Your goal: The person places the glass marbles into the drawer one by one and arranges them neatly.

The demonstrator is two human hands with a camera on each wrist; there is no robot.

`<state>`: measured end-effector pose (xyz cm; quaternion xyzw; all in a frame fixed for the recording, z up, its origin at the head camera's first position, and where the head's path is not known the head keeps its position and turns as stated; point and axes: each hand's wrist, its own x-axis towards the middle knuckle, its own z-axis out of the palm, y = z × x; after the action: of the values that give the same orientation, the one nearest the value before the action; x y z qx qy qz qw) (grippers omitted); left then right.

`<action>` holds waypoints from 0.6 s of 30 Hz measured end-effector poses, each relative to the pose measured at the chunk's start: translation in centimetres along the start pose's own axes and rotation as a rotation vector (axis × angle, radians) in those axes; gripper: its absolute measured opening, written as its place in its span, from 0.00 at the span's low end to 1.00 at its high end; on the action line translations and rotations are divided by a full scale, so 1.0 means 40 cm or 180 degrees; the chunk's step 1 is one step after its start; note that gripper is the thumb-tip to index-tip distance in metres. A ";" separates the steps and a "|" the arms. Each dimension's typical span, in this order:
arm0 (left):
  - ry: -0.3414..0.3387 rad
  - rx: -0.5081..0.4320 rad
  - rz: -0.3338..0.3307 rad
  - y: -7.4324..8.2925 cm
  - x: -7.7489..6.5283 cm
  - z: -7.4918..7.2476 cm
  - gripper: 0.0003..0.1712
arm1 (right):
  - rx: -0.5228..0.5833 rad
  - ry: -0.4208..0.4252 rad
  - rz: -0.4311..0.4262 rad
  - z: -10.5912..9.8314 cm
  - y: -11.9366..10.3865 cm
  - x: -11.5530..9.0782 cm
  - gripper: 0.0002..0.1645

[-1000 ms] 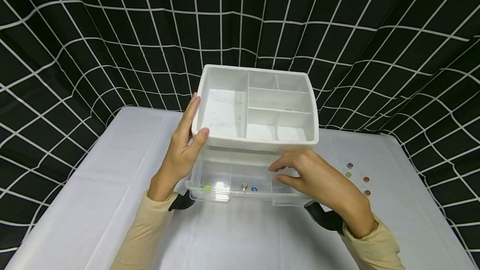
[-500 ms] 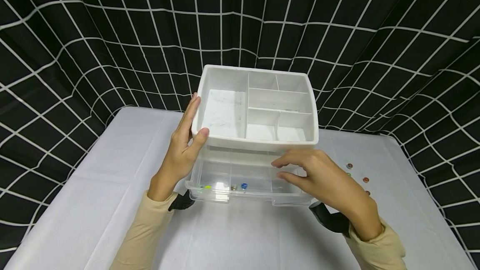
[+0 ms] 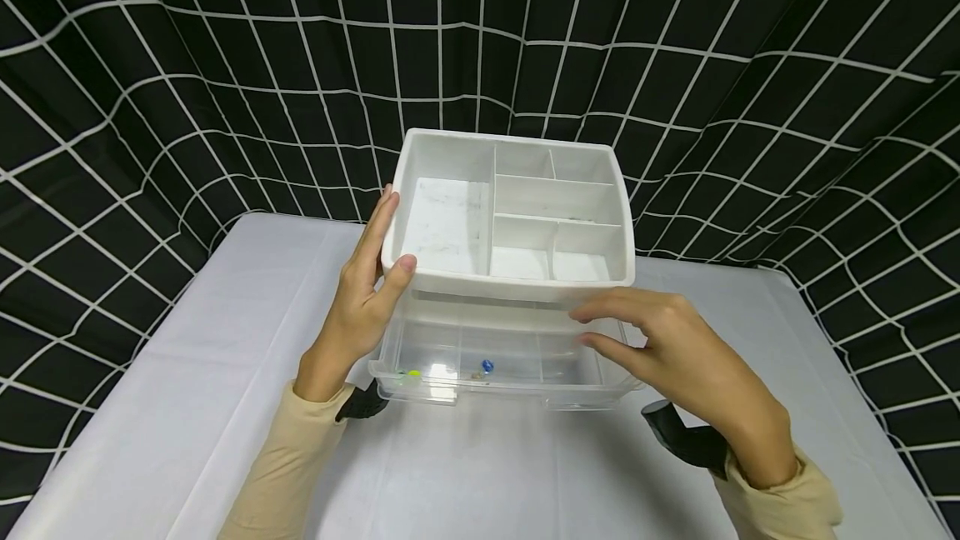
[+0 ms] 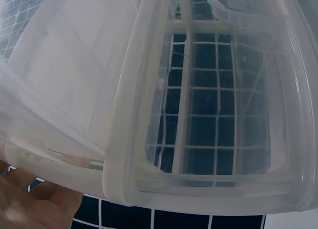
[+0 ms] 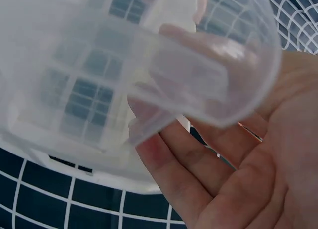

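A white plastic organizer box (image 3: 525, 277) with compartments on top stands on the table, its clear drawer (image 3: 420, 332) pulled out toward me. In the drawer lie a shiny blue bead (image 3: 487, 366), a small brownish bead (image 3: 477, 376) beside it and a yellow-green bead (image 3: 413, 373) near the left front. My left hand (image 3: 362, 298) rests against the box's left side, fingers straight along it and thumb on the front corner. Over the drawer's right end is my right hand (image 3: 675, 344), thumb and fingers apart with nothing between them. The right wrist view shows its fingers (image 5: 171, 172) beside the clear drawer wall.
The box and drawer stand on a table with a white cloth (image 3: 225, 340). Black cloth with a white grid (image 3: 315, 65) hangs behind the table and along both sides. A black wrist strap (image 3: 686, 440) shows under the right wrist.
My right hand has moved right, away from the drawer's middle, and now hides the loose beads on the table. The blue bead and brownish bead have rolled left. My left hand stays put.
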<state>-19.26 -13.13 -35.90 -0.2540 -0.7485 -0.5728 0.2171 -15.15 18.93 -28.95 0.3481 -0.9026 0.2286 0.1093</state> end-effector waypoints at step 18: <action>0.0020 -0.0018 0.0021 -0.001 0.000 0.001 0.39 | -0.0145 0.0501 -0.0080 -0.037 0.045 -0.038 0.23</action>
<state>-19.29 -13.12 -35.95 -0.2552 -0.7454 -0.5750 0.2206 -15.19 21.73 -28.80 0.3378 -0.8917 0.2333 0.1907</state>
